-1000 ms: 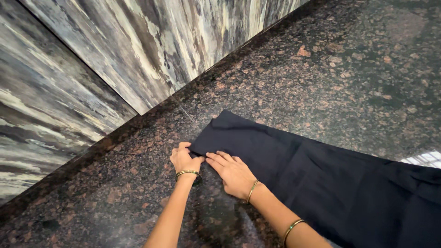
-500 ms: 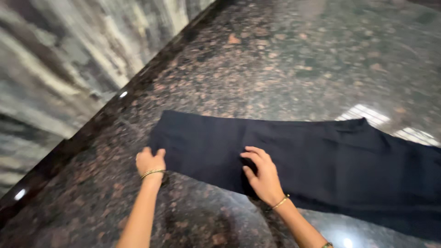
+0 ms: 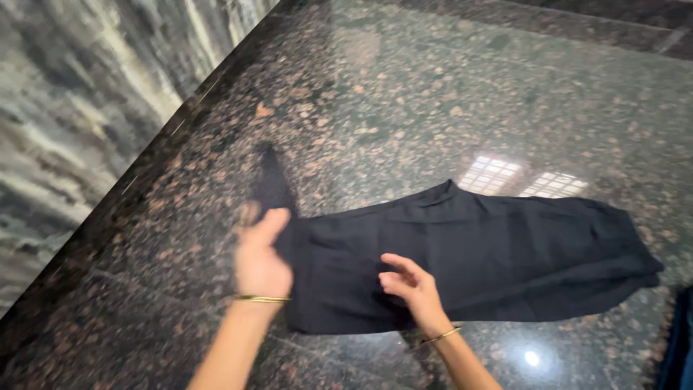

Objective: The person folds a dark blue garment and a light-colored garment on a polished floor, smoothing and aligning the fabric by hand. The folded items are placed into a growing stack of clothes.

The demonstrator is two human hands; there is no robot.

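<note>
A dark navy garment (image 3: 491,253), like folded trousers, lies flat on a polished brown granite floor (image 3: 447,94). My left hand (image 3: 261,258) grips the garment's left end and lifts it, so a strip of cloth rises toward the upper left. My right hand (image 3: 410,285) presses down on the cloth near its lower middle, fingers slightly curled. Both wrists wear thin gold bangles.
A streaked grey marble wall (image 3: 79,123) runs along the left, meeting the floor at a dark border. Window light reflects on the floor just behind the garment. A bit of blue cloth (image 3: 682,339) shows at the right edge.
My left hand has taken hold of the garment's left end and raised it. My right hand stays on the cloth. The view has shifted right, showing the garment's whole length.
</note>
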